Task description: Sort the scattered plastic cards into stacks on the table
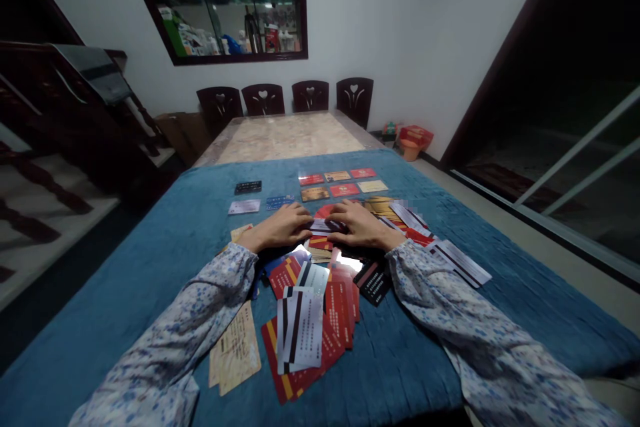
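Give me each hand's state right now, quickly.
Left hand: curled at the left end of a striped white card; whether it grips cannot be told.
Right hand: curled at that card's right end; grip likewise unclear.

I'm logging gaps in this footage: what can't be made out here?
Head view:
White card: ends hidden by left hand and right hand.
Red cards: partly covered by white striped cards.
Far black card: print too small.
Left sleeve: cut off by bottom edge.
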Available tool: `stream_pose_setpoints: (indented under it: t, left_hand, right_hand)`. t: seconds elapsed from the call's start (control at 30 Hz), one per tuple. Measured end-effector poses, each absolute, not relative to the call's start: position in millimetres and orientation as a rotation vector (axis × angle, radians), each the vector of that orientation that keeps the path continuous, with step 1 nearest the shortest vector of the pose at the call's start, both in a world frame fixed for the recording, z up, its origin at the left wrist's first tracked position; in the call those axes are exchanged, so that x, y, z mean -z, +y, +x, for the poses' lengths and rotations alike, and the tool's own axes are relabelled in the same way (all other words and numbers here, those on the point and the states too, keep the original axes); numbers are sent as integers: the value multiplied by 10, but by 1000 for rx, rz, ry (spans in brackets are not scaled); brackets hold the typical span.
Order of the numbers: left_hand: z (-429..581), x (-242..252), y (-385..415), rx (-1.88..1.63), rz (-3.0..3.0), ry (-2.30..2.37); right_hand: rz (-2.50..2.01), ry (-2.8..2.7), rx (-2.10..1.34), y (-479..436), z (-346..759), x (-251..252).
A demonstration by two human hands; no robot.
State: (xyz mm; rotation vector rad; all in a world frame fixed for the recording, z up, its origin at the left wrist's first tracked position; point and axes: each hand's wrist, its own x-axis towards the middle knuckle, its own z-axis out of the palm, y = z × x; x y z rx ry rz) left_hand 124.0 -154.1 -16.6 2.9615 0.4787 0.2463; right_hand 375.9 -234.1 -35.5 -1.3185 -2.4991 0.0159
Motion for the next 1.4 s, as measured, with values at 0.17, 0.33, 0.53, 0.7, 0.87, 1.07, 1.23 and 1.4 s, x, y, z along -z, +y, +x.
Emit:
stream_pose_setpoints:
  t: [0.17,0.33,0.53,0.7,0.87,1.07,1.23,1.4]
  left_hand:
    - [1243,148,-1562,-218,2962,490]
    - [1248,138,-1548,-240,2949,484]
    - [1238,106,-1531,-338,2895,446]
    - [1229,103,-1500,-445,2827,473]
    - [1241,195,-1445,-529,2766,582]
    - [1249,290,-1437,-652,2657,700]
    - [1252,321,-1418,-745,2643,741]
    - [1256,312,-1409,-841,2612,763]
  right_hand:
    - [-1219,-2507,1,-2320,3766,366]
    - [-1142,-2531,124,-2314,3761,356]
    - [-1088,-2462,247,-2293,3748,386]
    - [-1185,-2333,264,-2260,3742,428]
    - [-1290,-2269,237,-2214,3750,482]
    - [-1385,-2203,280,-2134,3729,589]
    - [-1363,-2166,269,-2147,3718,565]
    - [-1356,-2103,270,-2150,3699,553]
